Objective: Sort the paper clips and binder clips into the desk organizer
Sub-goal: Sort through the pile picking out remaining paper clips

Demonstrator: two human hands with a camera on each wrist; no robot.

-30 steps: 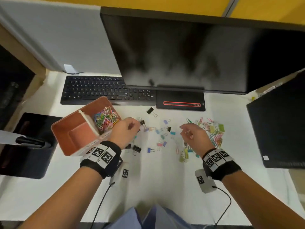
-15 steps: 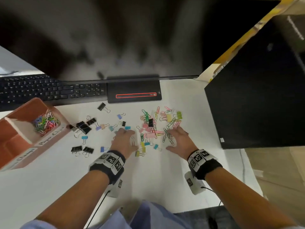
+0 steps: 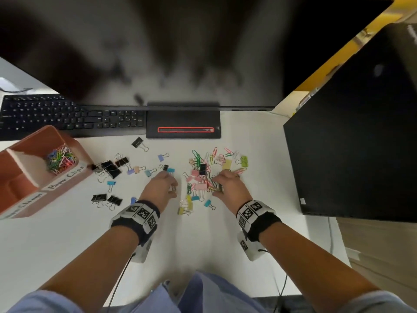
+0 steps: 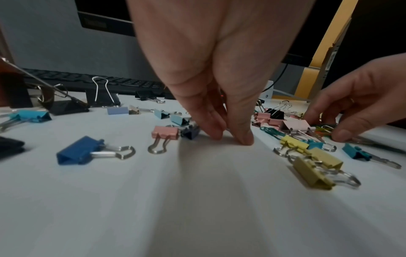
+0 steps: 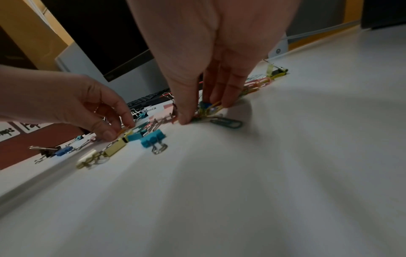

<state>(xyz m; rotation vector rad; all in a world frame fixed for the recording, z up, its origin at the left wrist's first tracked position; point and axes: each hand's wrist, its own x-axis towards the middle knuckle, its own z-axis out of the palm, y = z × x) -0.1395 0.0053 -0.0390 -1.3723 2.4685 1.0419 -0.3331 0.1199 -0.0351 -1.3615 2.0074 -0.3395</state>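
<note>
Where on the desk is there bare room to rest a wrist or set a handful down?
Bare desk lies between the forearms, nearer than the yellow binder clips. Another bare strip runs between the paper clips and the black box. It is crowded between the organizer and the right hand.

At the left of your head view, the desk organizer (image 3: 67,184) carries a white handwritten label (image 3: 66,180) reading "Paper Clips"; the label (image 3: 24,205) beside it is too blurred to read.
</note>
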